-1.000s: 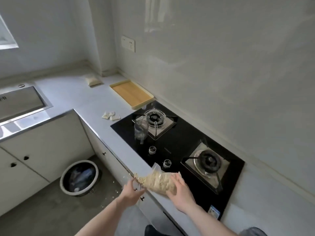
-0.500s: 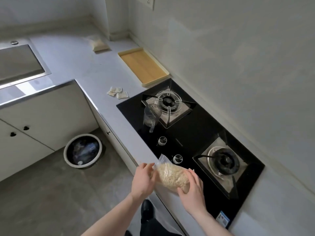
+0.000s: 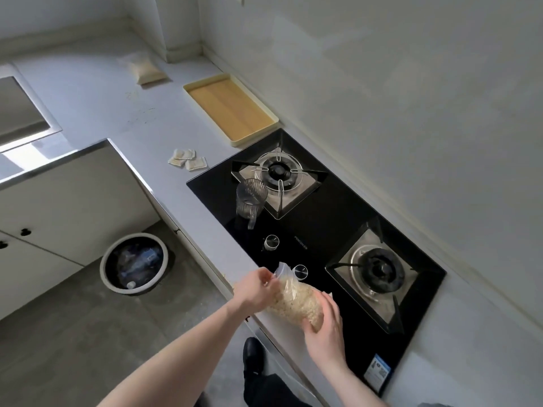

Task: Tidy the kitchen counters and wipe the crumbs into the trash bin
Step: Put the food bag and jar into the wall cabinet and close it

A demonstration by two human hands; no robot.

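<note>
A clear plastic bag of pale crumbs [image 3: 295,302] is held over the front edge of the grey counter [image 3: 97,92], beside the black hob [image 3: 317,239]. My left hand [image 3: 254,290] pinches the bag's open top. My right hand [image 3: 326,327] cups the bag's lower end from the right. A round trash bin [image 3: 133,263] with a dark liner stands on the floor to the left, below the counter. Loose crumbs [image 3: 138,111] lie scattered on the counter at the back. A few crumbs lie at the counter edge near my left hand.
A ribbed glass jug [image 3: 249,199] stands on the hob by the rear burner. A wooden tray [image 3: 232,108] lies behind the hob. Small sachets [image 3: 188,160] and another filled bag [image 3: 144,70] lie on the counter. The sink [image 3: 20,110] is far left.
The bag has been lifted from a tipped position at the counter edge and brought upright onto it. My left hand moved from under the bag's mouth up to its top. The camera tilted down.
</note>
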